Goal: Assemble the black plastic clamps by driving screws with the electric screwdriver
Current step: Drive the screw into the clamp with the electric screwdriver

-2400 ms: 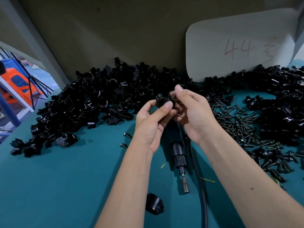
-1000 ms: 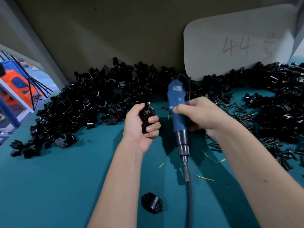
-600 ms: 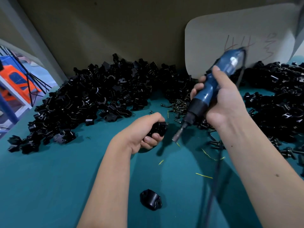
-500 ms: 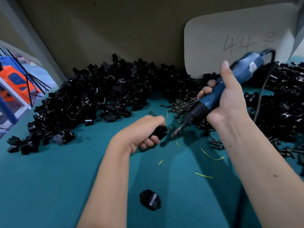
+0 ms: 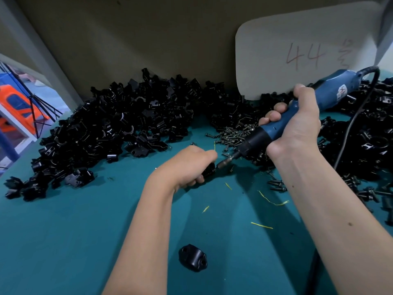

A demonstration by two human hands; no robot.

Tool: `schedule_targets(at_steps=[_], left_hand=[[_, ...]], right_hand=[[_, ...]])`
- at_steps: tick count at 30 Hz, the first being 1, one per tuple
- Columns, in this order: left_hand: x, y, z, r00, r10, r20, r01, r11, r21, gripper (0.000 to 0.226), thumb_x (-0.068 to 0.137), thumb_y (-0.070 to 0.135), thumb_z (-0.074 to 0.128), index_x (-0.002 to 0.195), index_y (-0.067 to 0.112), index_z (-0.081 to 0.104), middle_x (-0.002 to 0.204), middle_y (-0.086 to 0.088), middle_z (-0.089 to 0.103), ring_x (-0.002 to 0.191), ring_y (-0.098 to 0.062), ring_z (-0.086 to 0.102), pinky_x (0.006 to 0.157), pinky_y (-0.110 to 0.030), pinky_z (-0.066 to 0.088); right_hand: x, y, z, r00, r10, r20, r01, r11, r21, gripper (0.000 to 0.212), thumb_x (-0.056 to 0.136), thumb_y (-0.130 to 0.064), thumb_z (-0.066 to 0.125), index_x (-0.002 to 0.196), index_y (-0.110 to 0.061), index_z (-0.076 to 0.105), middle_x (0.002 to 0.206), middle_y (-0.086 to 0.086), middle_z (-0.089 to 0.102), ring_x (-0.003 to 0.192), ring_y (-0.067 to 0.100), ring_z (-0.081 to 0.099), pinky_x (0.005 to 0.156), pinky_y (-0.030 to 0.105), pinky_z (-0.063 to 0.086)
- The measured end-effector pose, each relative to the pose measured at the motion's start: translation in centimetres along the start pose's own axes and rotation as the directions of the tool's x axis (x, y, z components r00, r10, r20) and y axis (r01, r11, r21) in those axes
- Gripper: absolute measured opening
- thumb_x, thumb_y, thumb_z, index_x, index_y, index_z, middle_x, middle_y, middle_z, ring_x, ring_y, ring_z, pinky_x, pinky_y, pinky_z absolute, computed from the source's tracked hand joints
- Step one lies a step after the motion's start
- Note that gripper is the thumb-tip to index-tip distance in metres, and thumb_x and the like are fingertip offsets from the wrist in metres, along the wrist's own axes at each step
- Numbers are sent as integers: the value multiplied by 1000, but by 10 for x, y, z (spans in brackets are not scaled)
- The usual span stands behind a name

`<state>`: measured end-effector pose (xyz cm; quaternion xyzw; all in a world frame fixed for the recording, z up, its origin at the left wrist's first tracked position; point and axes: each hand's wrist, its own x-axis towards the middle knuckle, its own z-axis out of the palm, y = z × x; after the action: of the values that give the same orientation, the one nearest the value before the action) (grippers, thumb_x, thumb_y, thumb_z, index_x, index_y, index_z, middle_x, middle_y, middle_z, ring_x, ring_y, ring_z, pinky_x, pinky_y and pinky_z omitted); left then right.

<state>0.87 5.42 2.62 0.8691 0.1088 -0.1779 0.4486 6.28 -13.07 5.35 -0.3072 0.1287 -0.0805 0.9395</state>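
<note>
The left hand lies on the green table with its fingers curled tight around a small black clamp. Only one end of the clamp peeks out past the fingertips; the hand hides the rest. The thin metal tip of the screwdriver touches that end.

The right hand is wrapped around the blue electric screwdriver, thumb lying up along the handle. The tool slants down toward the left hand. It has a black collar near the tip, and a dark cord curves off its back end.

Just beyond the left fingertips, under the tool, is a heap of small shiny screws. More screws lie past the right wrist. A few thin yellow bits lie on the table between the two arms.

Nearer the person than the left hand, between the forearms, sits one rounded black clamp piece with two holes.

Far past the left fingers a big jumbled pile of black clamp parts runs along the brown wall. Another pile lies beyond the right hand. A pale card with "44" on it leans on the wall above the tool.
</note>
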Motion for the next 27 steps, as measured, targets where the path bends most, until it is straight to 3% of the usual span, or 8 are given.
schedule_targets(at_steps=[4, 9, 15, 27], left_hand=[[-3, 1, 1, 999, -16, 33, 17, 999, -36, 19, 91, 35, 45, 79, 21, 46, 46, 3, 46, 35, -12, 29, 39, -13, 21], [-5, 0, 4, 984, -95, 152, 106, 992, -67, 21, 84, 34, 40, 69, 20, 41, 48, 0, 40, 42, -14, 24, 47, -18, 15], [0, 1, 6, 980, -129, 149, 145, 984, -100, 21, 81, 35, 43, 65, 21, 41, 48, 0, 39, 40, -13, 25, 48, -17, 13], [0, 4, 5, 974, -183, 135, 203, 968, -150, 23, 85, 34, 44, 67, 21, 40, 50, 2, 39, 40, -10, 24, 43, -14, 14]], right_hand=[[0, 1, 0, 1000, -15, 3, 15, 1000, -1, 33, 90, -24, 68, 105, -16, 40, 61, -2, 47, 46, 13, 41, 49, 25, 41], [-2, -2, 2, 995, -21, 93, 20, 1000, 10, 22, 94, -21, 61, 84, -19, 41, 61, -3, 45, 46, 12, 39, 47, 25, 39], [-6, -6, 7, 984, -59, 167, 63, 998, -19, 20, 95, -18, 57, 87, -19, 39, 61, -2, 43, 47, 13, 36, 49, 26, 38], [-6, -5, 7, 983, -65, 170, 67, 998, -8, 19, 95, -18, 57, 86, -19, 40, 62, -3, 43, 48, 13, 37, 49, 26, 37]])
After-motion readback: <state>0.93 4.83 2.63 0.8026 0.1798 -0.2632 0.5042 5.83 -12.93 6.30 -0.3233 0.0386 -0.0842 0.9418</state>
